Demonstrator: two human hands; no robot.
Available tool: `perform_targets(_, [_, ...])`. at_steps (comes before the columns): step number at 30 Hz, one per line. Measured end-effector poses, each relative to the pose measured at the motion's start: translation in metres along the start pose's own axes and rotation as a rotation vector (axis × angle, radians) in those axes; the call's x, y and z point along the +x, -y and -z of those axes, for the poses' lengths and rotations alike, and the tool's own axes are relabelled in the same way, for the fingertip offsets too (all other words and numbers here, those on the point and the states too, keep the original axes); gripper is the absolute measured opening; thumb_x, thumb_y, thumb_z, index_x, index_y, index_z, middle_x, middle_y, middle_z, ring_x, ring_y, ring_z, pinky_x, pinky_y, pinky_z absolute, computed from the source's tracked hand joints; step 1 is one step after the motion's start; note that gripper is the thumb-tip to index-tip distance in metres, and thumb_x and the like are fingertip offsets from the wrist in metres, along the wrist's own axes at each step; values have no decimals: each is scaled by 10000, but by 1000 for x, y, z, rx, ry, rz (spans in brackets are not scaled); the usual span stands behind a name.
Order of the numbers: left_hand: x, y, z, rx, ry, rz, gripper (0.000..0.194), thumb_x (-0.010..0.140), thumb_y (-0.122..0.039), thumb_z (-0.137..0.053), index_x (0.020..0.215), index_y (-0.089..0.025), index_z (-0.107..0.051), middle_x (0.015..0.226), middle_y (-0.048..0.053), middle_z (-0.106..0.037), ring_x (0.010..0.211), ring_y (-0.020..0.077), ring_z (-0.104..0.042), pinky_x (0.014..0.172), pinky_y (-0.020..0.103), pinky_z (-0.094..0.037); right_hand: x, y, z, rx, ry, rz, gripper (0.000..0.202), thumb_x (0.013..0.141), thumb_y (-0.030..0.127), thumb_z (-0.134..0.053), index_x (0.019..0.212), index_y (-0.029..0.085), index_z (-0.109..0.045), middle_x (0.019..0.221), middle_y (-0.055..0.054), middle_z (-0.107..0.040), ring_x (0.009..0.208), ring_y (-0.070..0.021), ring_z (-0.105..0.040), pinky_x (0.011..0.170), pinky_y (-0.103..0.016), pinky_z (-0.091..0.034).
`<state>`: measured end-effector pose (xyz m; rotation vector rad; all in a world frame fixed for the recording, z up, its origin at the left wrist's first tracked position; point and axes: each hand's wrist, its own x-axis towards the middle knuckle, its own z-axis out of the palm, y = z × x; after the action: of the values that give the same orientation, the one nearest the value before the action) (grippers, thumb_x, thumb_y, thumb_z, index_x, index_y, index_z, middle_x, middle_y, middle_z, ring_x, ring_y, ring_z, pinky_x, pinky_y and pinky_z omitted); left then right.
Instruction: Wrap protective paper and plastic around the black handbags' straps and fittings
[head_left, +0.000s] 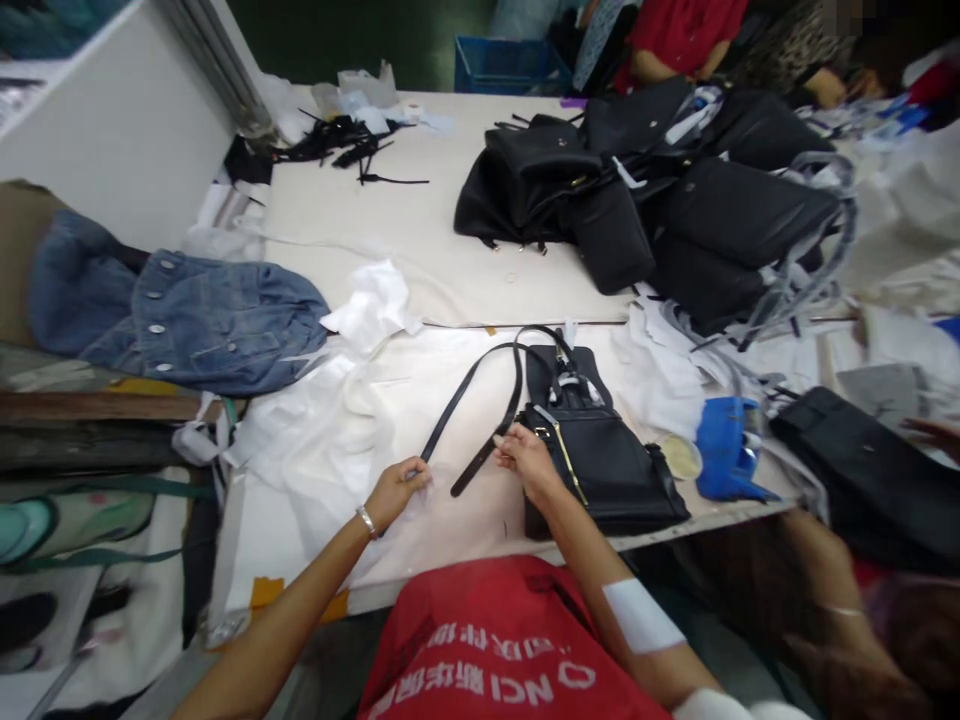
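Observation:
A black handbag [611,460] with a gold zipper lies on the table, just right of and under my right hand. From its top run two thin black straps [457,392] that curve to the left. My left hand [397,490], with a silver band on its wrist, is closed on the end of one strap. Close to the bag's left edge, my right hand [525,460] pinches the other strap, whose rounded tip [461,486] sticks out below the fingers toward the left. A white patch [643,614] is on my right forearm.
Several black bags [720,210] are heaped at the back right. A blue tape dispenser [726,448] stands right of the handbag. White tissue paper [322,440] and a denim garment [225,320] lie left. A co-worker's arm [832,580] is at the right, near another black bag [862,470].

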<state>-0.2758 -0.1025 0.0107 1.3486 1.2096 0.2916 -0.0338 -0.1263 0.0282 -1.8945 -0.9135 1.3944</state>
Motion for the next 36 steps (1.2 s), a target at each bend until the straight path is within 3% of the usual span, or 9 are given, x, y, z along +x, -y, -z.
perform_targets(3, [2,3,-2,-7,1,2,182,746,-350,-527,698,-182,-580,645,-28,-555,663,146,-499,660,249,-376,-3,9,9,445,-19,43,283,717,395,-642,800,199,-455,669,47,-513,631,-109,-598,596,-225,-500])
perform_targets(5, [3,5,-4,-26,21,-9,175,758,-340,-522,710,-182,-579,651,-27,-558,670,146,-507,669,252,-379,-3,14,10,562,-37,61,317,683,398,-689,793,196,-471,643,58,-494,609,-101,-585,580,-217,-494])
perform_targets(11, [2,5,-8,-80,58,-27,153,765,-315,-536,709,-176,-567,644,-30,-554,658,137,-508,666,244,-380,2,23,4,552,-100,120,305,700,398,-682,834,185,-510,646,52,-510,594,-94,-574,560,-211,-490])
perform_targets(21, [0,-7,-9,-149,89,-19,192,781,-344,-544,731,-166,-596,655,-16,-587,637,133,-512,648,245,-395,3,14,-6,523,-3,103,297,694,413,-687,828,193,-539,642,47,-544,584,-105,-573,552,-228,-473])
perform_targets(28, [0,-20,-22,-230,75,17,226,746,-357,-584,831,-156,-641,772,18,-640,712,149,-542,705,268,-411,1,5,-9,501,31,70,310,664,411,-706,819,190,-554,649,35,-551,592,-116,-551,562,-241,-435])
perform_targets(36, [5,-33,-36,-196,-21,3,214,733,-371,-594,714,-158,-609,636,-15,-552,618,123,-471,621,238,-383,-13,-1,-15,515,65,23,311,646,414,-721,720,183,-528,581,44,-504,554,-104,-475,566,-240,-379])
